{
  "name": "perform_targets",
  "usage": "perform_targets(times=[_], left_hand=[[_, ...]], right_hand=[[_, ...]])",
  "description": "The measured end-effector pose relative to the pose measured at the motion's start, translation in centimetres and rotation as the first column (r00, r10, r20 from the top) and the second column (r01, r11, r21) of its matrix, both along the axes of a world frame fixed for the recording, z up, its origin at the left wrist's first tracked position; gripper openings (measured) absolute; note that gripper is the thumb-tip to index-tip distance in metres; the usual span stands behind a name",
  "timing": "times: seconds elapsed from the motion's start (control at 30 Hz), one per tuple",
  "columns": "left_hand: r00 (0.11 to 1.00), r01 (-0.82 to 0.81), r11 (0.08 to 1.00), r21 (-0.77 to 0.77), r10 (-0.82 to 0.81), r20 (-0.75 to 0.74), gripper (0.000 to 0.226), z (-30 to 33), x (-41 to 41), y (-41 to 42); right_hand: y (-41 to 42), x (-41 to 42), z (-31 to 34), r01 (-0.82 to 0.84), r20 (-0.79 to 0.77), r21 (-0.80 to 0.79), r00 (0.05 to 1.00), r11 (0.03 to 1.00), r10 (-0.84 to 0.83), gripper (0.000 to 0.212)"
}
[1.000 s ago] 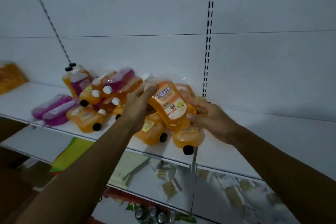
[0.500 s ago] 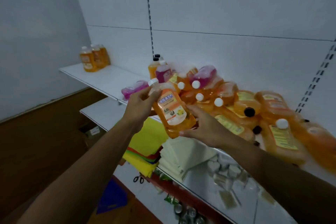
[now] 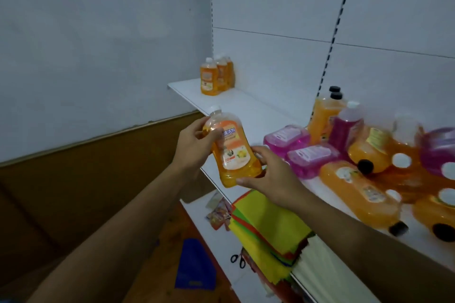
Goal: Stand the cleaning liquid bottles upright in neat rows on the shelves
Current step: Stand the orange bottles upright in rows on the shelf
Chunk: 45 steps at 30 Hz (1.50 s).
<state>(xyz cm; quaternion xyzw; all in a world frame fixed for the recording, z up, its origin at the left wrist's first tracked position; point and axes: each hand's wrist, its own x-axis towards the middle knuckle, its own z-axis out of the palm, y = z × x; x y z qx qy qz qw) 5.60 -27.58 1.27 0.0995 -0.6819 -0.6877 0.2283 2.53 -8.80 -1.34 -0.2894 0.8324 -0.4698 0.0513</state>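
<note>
Both hands grasp one orange, white-capped plastic bottle [image 3: 230, 149]: left hand [image 3: 194, 149] at its shoulder, right hand [image 3: 268, 174] under its base, nearly upright, short of the white shelf [image 3: 246, 108]. Risk: a slipping grip, or toppling the upright orange row [image 3: 216, 76] beyond.

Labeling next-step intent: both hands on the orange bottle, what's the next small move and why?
Probably carry the orange bottle left to the upright row at the shelf end and stand it alongside. Left hand and right hand hold it off the shelf, near upright.
</note>
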Motion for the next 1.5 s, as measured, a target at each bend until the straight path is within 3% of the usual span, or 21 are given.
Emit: perform_targets(times=[0.4, 0.8, 1.03, 1.2, 1.3, 1.5], left_hand=[[0.992, -0.12, 0.97, -0.212, 0.125, 0.009, 0.055, 1.0, -17.5, -14.7], [0.997, 0.061, 0.928, -0.369, -0.07, -0.011, 0.047, -0.2, -35.3, -27.4], [0.982, 0.176, 0.907, -0.382, -0.188, 0.005, 0.043, -0.9, -43.3, -31.9], [0.958, 0.259, 0.883, -0.392, -0.286, -0.012, 0.049, -1.4, -46.2, -33.2], [0.96, 0.253, 0.868, -0.428, -0.281, -0.002, 0.05, -1.5, -47.5, -33.9], [0.966, 0.23, 0.832, -0.505, -0.26, 0.012, 0.06, -2.2, -49.1, -35.3]], right_hand=[[-16.9, -20.0, 0.4, 0.011, 0.026, 0.15, 1.0, 0.989, -0.015, 0.068], [-29.4, -35.7, -1.5, 0.2, 0.104, 0.101, 0.972, 0.975, -0.21, 0.06], [-34.0, -42.3, -3.2, 0.333, 0.092, 0.093, 0.935, 0.938, -0.341, 0.053], [-35.6, -45.2, -4.8, 0.408, 0.023, 0.09, 0.911, 0.908, -0.412, 0.063], [-36.2, -46.2, -4.7, 0.435, -0.025, 0.122, 0.9, 0.892, -0.436, 0.065], [-37.6, -47.5, -4.8, 0.416, 0.024, 0.073, 0.908, 0.907, -0.418, 0.069]])
